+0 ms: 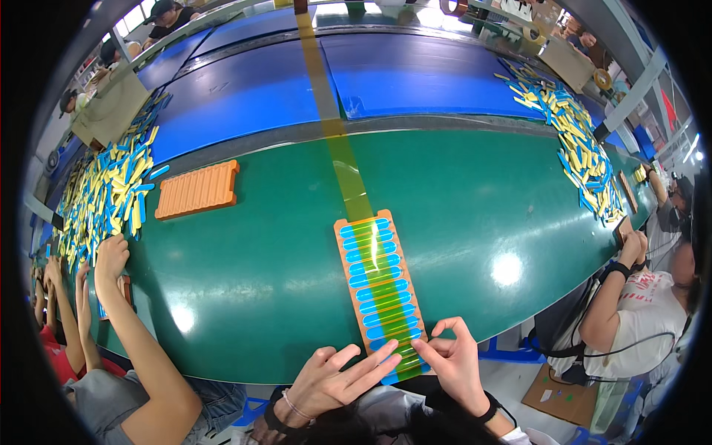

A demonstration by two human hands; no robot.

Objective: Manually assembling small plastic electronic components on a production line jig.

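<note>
An orange ridged tray (342, 223) lies lengthwise in front of me, filled with a row of blue rounded strips (358, 282). Clear yellow tape (348, 174) runs over the middle of the strips and on toward the far side of the table. At the tray's near end, my left hand (337, 382) rests with its fingers stretched out, fingertips on the tape. My right hand (456, 363) is at the tray's right edge, its thumb touching the tape and its other fingers bent but apart.
On the green table (489, 193), a second orange tray (196, 190) sits at left. Blue and yellow strips are heaped at left (107, 185) and right (575, 141). A co-worker's arm (144, 334) reaches in at left; another person (630, 319) works at right. Blue panels (245, 96) lie beyond.
</note>
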